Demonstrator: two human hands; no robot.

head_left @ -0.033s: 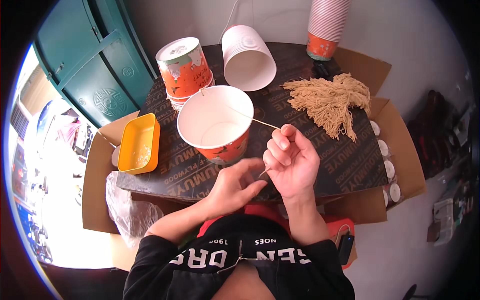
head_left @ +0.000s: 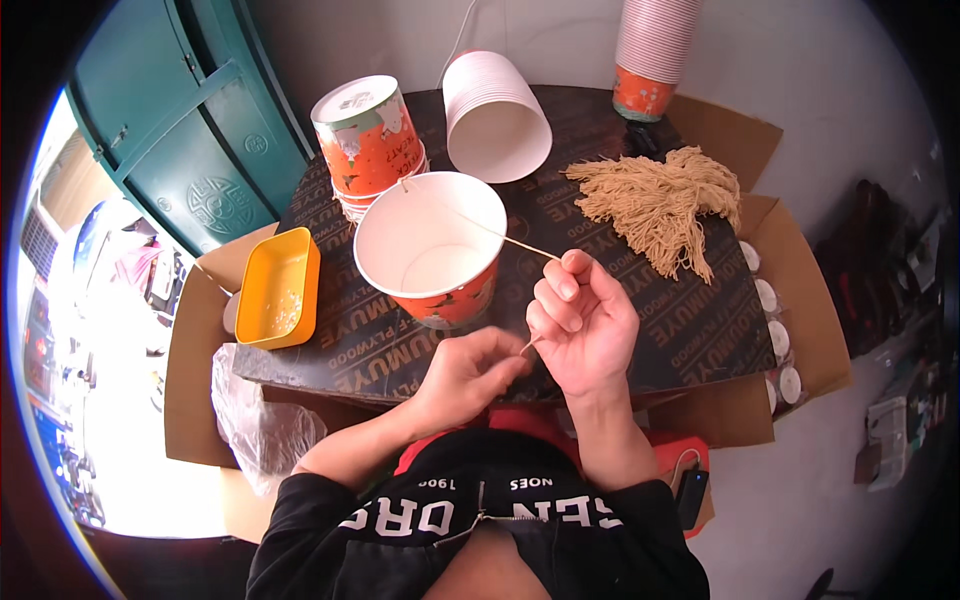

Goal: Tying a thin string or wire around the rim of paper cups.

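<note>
An orange-printed paper bucket [head_left: 430, 235] with a white inside stands on the dark board, its mouth tilted toward me. A thin tan cord [head_left: 528, 246] runs over the bucket's right rim to my right hand [head_left: 588, 325]. That hand is closed, the cord pinched between thumb and forefinger, and a short tail of it comes out below the curled fingers. My left hand [head_left: 468, 372] is closed too, its thumb and fingertips pinching that tail just beside my right palm. On the bucket's far left rim a small cord loop [head_left: 405, 185] shows.
Upside-down orange buckets [head_left: 368, 140] are stacked behind on the left. A white nested stack [head_left: 497, 115] lies on its side, and a tall stack [head_left: 655, 60] stands far right. Tan cords [head_left: 665, 205] lie bundled at right. A yellow tray [head_left: 280, 290] with small white pieces sits at left.
My left fingers have closed from a loose spread to a pinch at the cord's tail. The right hand and the bucket have hardly moved.
</note>
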